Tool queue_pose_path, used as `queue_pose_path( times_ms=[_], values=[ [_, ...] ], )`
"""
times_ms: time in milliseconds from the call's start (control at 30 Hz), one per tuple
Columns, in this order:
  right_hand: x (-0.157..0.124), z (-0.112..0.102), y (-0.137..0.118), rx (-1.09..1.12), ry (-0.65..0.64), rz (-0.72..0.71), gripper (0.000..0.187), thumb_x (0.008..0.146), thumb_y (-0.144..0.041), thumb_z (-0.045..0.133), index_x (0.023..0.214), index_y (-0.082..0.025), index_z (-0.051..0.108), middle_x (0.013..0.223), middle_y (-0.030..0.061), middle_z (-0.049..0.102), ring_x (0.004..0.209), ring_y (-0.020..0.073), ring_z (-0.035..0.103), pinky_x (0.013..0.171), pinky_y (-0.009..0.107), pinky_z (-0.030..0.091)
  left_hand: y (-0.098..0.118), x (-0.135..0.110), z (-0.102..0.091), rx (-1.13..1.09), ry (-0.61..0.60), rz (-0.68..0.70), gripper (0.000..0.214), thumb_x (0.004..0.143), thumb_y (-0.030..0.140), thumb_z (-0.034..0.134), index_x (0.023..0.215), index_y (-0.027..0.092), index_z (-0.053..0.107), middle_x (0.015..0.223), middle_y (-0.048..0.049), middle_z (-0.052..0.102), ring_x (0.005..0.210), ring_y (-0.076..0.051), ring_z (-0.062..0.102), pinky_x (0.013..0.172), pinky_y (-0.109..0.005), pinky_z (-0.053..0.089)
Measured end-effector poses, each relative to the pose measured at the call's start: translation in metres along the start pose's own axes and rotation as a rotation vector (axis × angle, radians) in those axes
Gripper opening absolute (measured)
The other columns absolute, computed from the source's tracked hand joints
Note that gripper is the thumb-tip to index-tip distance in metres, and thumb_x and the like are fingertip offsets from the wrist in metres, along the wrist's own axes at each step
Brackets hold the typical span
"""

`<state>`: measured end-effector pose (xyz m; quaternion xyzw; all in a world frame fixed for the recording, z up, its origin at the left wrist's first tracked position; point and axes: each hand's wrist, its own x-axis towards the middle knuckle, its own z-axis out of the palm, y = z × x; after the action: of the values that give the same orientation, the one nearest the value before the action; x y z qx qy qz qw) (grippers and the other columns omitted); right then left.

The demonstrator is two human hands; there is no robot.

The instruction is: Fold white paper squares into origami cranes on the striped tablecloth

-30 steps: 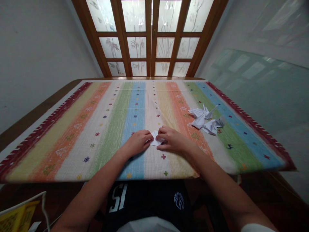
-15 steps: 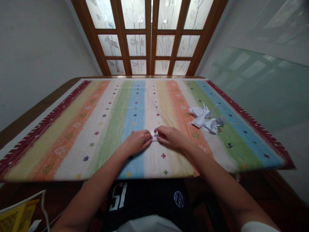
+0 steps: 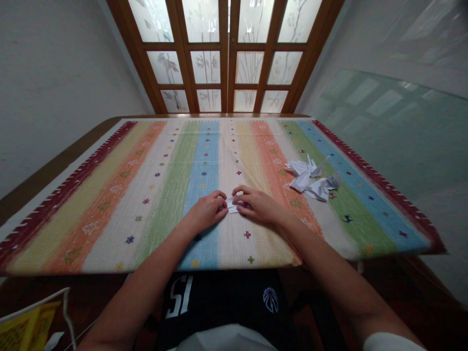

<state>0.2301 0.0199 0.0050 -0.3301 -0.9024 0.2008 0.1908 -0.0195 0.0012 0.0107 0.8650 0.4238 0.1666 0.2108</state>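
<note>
A small folded piece of white paper (image 3: 231, 204) lies on the striped tablecloth (image 3: 146, 195) near the table's front middle. My left hand (image 3: 205, 211) has its fingers curled and pressed on the paper's left side. My right hand (image 3: 256, 204) has its fingertips pinched on the paper's right side. Most of the paper is hidden under the two hands, which nearly touch each other.
A heap of several folded white paper figures (image 3: 310, 178) lies on the cloth to the right. Wooden glazed doors (image 3: 226, 53) stand behind the table. A glass pane (image 3: 402, 131) leans along the right wall. A yellow bag (image 3: 25, 326) sits at the lower left.
Both hands have shifted slightly away from me with the paper, and the fingers have closed in tighter over it, so less of the paper shows.
</note>
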Motion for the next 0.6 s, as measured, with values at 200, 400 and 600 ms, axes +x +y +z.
queue_pose_path(
  times_ms=[200,400,600],
  values=[
    [-0.0012,-0.0013,-0.0004,0.021,0.024,0.021,0.016,0.097,-0.018,0.067,0.112,-0.022,0.073,0.110,0.0077,0.072,0.086,0.0185,0.068,0.081,0.032,0.055,0.0009,-0.0014,0.0002,-0.037,0.043,0.011,0.009,0.097,0.020,0.062,0.101,0.020,0.071,0.105,-0.0075,0.072,0.082,-0.018,0.064,0.083,-0.032,0.054],
    [0.0000,-0.0016,0.0013,0.015,0.006,0.011,0.011,0.099,-0.019,0.067,0.097,-0.022,0.077,0.101,0.0076,0.076,0.089,0.0204,0.069,0.085,0.033,0.054,-0.0012,0.0002,0.0024,0.009,-0.038,0.072,0.019,0.101,0.019,0.056,0.101,0.019,0.075,0.102,-0.0083,0.075,0.087,-0.020,0.068,0.083,-0.032,0.053],
    [-0.0030,-0.0028,0.0023,0.011,-0.020,-0.008,0.007,0.100,-0.024,0.073,0.099,-0.023,0.079,0.111,0.0084,0.078,0.095,0.0207,0.073,0.089,0.034,0.055,0.0017,0.0015,0.0016,0.065,-0.035,0.071,0.019,0.099,0.018,0.059,0.099,0.020,0.078,0.099,-0.0098,0.075,0.093,-0.023,0.068,0.086,-0.034,0.054]
  ],
)
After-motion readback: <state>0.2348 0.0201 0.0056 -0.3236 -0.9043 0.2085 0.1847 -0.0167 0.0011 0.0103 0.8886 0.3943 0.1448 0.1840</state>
